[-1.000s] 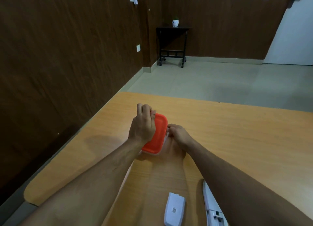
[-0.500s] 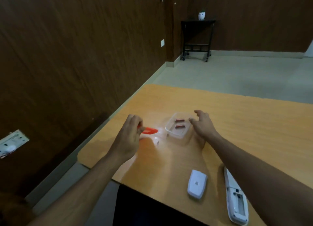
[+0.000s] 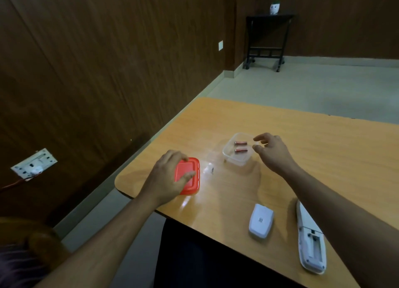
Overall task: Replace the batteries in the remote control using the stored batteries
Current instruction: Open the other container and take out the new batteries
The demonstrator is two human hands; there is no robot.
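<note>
- The left hand (image 3: 167, 176) lies over the near-left part of the orange lid (image 3: 190, 176); its fingers (image 3: 177, 156) curl over the lid's far-left edge and the thumb (image 3: 186, 176) lies across the top, so the hand grips the lid, which sits flat on the counter (image 3: 323, 158).
- The right hand (image 3: 273, 152) hovers at the right rim of the clear plastic container (image 3: 237, 149); its fingers (image 3: 262, 137) are loosely spread and slightly bent, holding nothing, with the thumb tip just beside the container's right wall. Whether it touches the rim I cannot tell.
- Two red-brown batteries (image 3: 241, 147) lie side by side on the floor of the open container, both pointing left to right, one farther and one nearer.
- The container stands on the counter to the right of the lid and a little farther away, apart from it.
- A small dark speck (image 3: 212, 169) lies on the counter between lid and container; what it is cannot be made out.
- Near the front edge, the white battery cover (image 3: 261, 220) lies inside-up, showing a small printed label.
- Just right of the cover, the white remote control (image 3: 311, 244) lies face down, its battery bay open and facing up; the right forearm crosses over its far end.
- Beyond the counter, a wood-panelled wall (image 3: 108, 61) carries a white switch plate (image 3: 34, 163) at left, and a black side table (image 3: 267, 39) with a small white pot (image 3: 274, 8) stands in the far corner.
</note>
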